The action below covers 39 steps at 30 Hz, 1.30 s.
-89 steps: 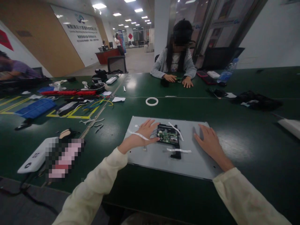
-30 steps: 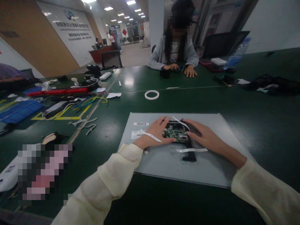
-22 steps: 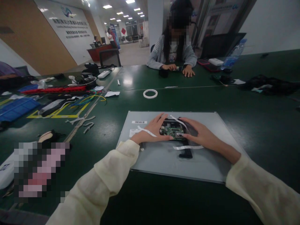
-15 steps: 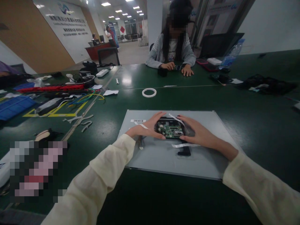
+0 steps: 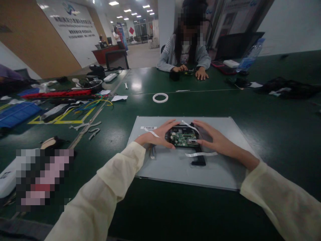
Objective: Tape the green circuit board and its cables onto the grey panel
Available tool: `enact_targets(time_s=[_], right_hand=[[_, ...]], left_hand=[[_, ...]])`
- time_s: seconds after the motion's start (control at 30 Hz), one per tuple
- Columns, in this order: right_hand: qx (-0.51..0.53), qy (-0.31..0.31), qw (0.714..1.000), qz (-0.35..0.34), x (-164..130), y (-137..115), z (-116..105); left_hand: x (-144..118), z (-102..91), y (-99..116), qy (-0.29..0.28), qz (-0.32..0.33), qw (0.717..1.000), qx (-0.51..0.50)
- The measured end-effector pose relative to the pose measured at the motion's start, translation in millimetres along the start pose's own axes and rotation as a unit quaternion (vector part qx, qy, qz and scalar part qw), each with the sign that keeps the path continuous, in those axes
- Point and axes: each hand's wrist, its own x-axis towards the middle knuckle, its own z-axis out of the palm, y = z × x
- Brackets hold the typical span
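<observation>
A green circuit board [image 5: 184, 139] in a black frame lies on a flat grey panel [image 5: 160, 167]. My left hand [image 5: 160, 134] curves around the board's left end, fingers and thumb spread wide. Around the right end, my right hand [image 5: 215, 139] is likewise spread, its thumb close to the metal connector. Whether the fingertips still touch the frame is hard to tell. White tape strips [image 5: 202, 154] cross the panel, one near each hand. Below the board sits a black L-shaped piece [image 5: 199, 160], and a short cable [image 5: 152, 152] shows under my left wrist.
Beyond the panel lies a white tape roll [image 5: 160, 97] on the green table [image 5: 120, 134]. Wires, a blue tray [image 5: 18, 113] and tools clutter the left. Across sits a person [image 5: 184, 50] with both hands on the table. A water bottle [image 5: 251, 55] stands at the back right.
My right thumb has shifted up and right, off the board's lower edge. The left thumb has drawn back slightly leftward. The board stays in place on the panel.
</observation>
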Motion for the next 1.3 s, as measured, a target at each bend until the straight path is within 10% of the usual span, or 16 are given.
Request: enact_targets(time_s=[0.2, 0.97, 1.3], right_hand=[[-0.017, 0.11, 0.991, 0.075, 2, 2, 1], [0.062, 0.125, 0.97, 0.2, 5, -9, 2], [0.283, 0.171, 0.905, 0.268, 7, -24, 2]], left_hand=[[0, 0.4, 2, -0.004, -0.002, 1.0, -0.014], [1, -4.6, 7, -0.048, 0.007, 0.998, 0.029], [4, 2.9, -2, -0.034, 0.014, 0.995, 0.087]])
